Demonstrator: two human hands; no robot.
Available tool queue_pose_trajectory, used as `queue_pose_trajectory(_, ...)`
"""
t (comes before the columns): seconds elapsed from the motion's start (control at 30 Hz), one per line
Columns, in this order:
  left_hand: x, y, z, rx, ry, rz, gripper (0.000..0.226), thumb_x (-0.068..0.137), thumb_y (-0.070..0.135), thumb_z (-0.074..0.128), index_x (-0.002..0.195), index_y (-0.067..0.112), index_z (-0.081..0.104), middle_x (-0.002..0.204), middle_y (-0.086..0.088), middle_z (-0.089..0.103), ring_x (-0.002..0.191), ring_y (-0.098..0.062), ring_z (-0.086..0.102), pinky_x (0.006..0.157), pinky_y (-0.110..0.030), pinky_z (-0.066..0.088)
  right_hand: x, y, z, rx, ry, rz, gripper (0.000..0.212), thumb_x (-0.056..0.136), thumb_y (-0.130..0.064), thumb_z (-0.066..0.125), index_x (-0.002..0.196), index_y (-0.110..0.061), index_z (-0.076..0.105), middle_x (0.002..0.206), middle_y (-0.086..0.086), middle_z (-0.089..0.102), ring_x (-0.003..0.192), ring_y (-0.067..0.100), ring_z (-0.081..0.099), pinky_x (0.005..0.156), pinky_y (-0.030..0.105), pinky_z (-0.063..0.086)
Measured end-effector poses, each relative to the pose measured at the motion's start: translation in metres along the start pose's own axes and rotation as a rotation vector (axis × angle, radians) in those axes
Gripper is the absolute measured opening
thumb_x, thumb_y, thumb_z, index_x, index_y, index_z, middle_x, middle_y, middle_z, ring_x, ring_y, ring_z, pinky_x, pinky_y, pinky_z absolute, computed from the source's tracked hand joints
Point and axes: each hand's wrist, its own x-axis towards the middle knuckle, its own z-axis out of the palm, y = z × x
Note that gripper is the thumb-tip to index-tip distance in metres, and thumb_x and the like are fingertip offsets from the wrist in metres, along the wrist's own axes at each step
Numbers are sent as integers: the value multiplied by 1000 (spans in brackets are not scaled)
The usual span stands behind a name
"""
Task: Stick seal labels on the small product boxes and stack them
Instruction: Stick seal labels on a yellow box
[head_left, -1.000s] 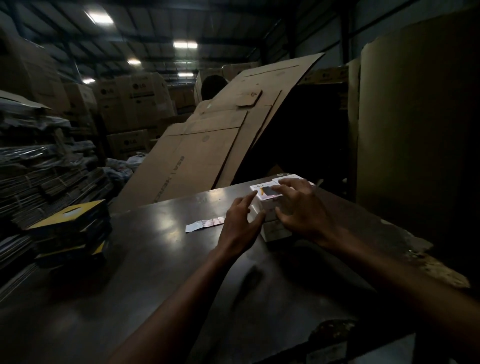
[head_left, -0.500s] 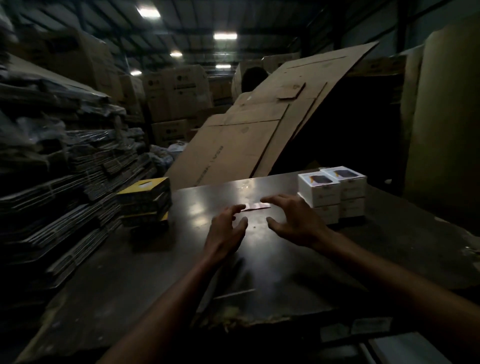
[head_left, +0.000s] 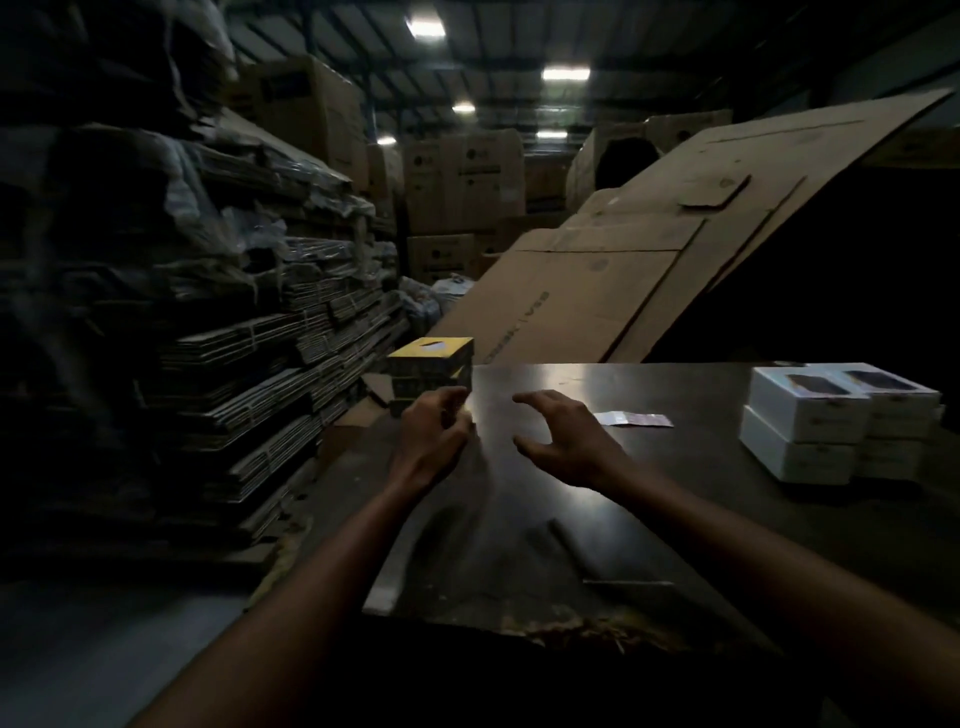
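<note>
Left hand (head_left: 434, 439) hovered at the yellow-topped box stack (head_left: 431, 371) by the table's (head_left: 545, 519) left edge, fingers curled; grip on a box could not be told. Right hand (head_left: 563, 441) was spread open, holding nothing. Label strip (head_left: 634, 419) lay just beyond it. White product boxes (head_left: 831, 421) stood stacked at far right.

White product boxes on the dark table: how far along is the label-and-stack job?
Done: white product boxes sit in a two-high stack at the table's right; their seals cannot be made out. In hand: nothing; the left hand reaches toward the stack of yellow-topped dark boxes by the table's far left corner, and the right hand hovers open. Left: those yellow-topped boxes, using the pale label strip lying flat on the dark table.
</note>
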Motion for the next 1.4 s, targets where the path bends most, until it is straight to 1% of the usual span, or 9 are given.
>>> queue_pose_trajectory(0.13,24,-31,-25,30,29,-92,38,94,19,64,131,15,63,126,-11,67,108,-25,66,85,-26,46,41,-20,25,25,-33,-8,60,92,-31,65,147,-17,44,147,10,50,131,29,50,105,40,44)
queue_pose_trajectory(0.33,71,-69,-38,9,107,-187,43,88,21,68,130,15,62,122,-15,67,111,-30,64,95,-41,52,97,-30,64,84,-21,65,62,92,-32,66,147,-18,40,148,13,41,132,30,45,103,37,42)
queue_pose_trajectory(0.5,107,-81,-31,70,41,-193,62,89,27,65,147,17,46,138,-18,55,125,-33,54,101,-39,45,131,-23,89,90,17,144,79,86,-32,71,152,-19,30,147,17,37,132,38,42,108,47,42)
queue_pose_trajectory(0.67,123,-88,-23,94,-120,-284,86,80,38,60,157,19,26,147,-25,40,134,-40,42,109,-43,40,154,-14,102,56,-35,194,97,78,-41,78,156,-35,19,147,16,35,132,41,39,108,51,40)
queue_pose_trajectory(0.77,120,-88,-19,29,-131,-291,93,68,42,53,155,20,30,147,-20,44,132,-35,45,109,-42,40,157,-9,110,73,-61,175,97,76,-52,75,154,-37,19,143,17,42,128,41,44,105,52,42)
queue_pose_trajectory(1.0,112,-78,-16,-125,21,-294,58,89,10,61,146,12,47,135,-15,59,120,-28,57,89,-27,43,156,-16,105,179,5,160,108,55,-69,56,151,-26,33,131,13,60,117,34,58,95,50,52)
queue_pose_trajectory(1.17,99,-67,-18,-116,39,-278,63,85,12,60,146,11,48,135,-16,60,119,-29,59,90,-28,46,143,-25,86,241,21,188,85,76,-39,74,150,-19,38,134,16,60,120,31,59,98,43,52)
queue_pose_trajectory(1.3,81,-59,-20,-135,45,-226,76,68,27,56,143,13,53,131,-16,61,111,-26,60,92,-36,54,126,-25,74,403,69,235,57,92,-26,61,146,-16,45,137,13,58,116,25,58,93,28,47)
queue_pose_trajectory(1.4,71,-51,-19,-180,92,-222,55,82,8,62,137,13,58,128,-15,63,113,-27,62,94,-39,55,118,-28,68,679,165,393,35,97,-36,58,128,-21,60,128,7,64,108,20,61,92,41,57)
